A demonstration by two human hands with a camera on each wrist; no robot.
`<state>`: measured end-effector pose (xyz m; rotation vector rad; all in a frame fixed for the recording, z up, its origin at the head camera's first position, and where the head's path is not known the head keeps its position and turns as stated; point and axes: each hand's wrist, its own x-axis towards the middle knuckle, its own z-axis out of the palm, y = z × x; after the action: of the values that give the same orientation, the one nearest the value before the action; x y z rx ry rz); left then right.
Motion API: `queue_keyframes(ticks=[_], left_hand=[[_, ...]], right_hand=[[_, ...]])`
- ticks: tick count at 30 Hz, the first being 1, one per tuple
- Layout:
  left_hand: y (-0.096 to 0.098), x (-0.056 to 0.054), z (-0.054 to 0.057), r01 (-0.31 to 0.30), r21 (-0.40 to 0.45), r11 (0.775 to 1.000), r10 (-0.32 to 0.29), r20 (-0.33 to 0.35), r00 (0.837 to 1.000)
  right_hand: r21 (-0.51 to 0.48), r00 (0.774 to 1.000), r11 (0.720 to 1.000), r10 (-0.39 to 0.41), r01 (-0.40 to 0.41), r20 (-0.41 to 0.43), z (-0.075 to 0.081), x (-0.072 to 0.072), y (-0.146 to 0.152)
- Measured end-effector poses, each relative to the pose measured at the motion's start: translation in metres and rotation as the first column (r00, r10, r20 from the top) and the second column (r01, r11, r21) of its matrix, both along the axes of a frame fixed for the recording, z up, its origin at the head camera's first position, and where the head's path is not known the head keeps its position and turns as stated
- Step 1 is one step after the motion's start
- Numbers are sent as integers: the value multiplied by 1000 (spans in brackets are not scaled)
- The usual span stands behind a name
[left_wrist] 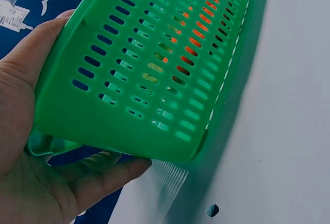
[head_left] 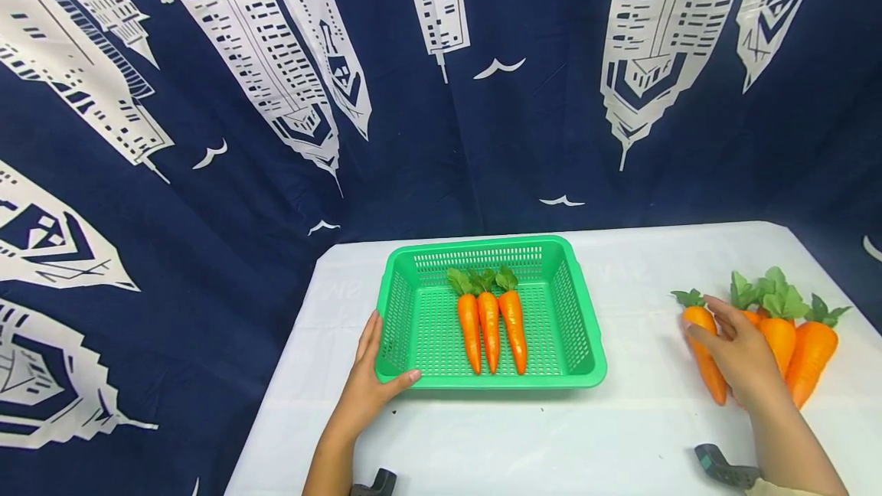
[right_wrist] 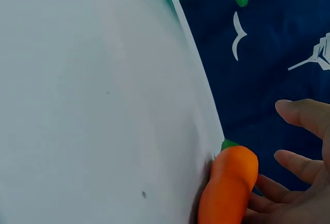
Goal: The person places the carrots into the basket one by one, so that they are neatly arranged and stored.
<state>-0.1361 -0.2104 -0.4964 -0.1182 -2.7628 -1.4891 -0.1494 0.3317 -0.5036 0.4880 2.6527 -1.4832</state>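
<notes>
A green basket [head_left: 482, 383] with slotted walls holds three orange carrots [head_left: 488, 331] with leafy tops, side by side. My left hand [head_left: 368, 381] grips its near left corner, thumb along the front rim and fingers along the left side. The left wrist view shows this hand [left_wrist: 46, 126] around the corner, with orange showing through the slots. On the right, my right hand [head_left: 740, 350] reaches over a single carrot [head_left: 704, 350], thumb and fingers spread about its upper part. In the right wrist view the fingers [right_wrist: 304, 170] are spread beside the carrot [right_wrist: 229, 188].
Several more carrots [head_left: 813, 354] lie bunched to the right, partly hidden by my right hand and forearm. All this is on a white-covered table [head_left: 517, 450]. A dark blue cloth with white buildings [head_left: 413, 174] lies beyond the table's back and left edges.
</notes>
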Motion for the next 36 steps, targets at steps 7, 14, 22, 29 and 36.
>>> queue_keyframes(ticks=[7, 14, 22, 29, 36], left_hand=[[0, 0, -1, -2, 8, 1000, 2, -6, 1000], [0, 0, -2, -5, 16, 1000, 5, -6, 1000], [-1, 0, -1, -4, 15, 1000, 4, -6, 1000], [-1, 0, -1, -2, 8, 1000, 2, -5, 1000], [-2, -1, -1, 4, 5, 1000, -3, -9, 1000]], right_hand=[[65, 997, 996, 63, -66, 44, -7, -2, -1], [115, 993, 988, 103, -108, 50, -12, -5, -2], [108, 994, 988, 107, -110, 33, -15, -7, -2], [106, 993, 987, 114, -117, 39, -13, -9, 0], [61, 995, 994, 91, -92, 30, 2, -11, -6]])
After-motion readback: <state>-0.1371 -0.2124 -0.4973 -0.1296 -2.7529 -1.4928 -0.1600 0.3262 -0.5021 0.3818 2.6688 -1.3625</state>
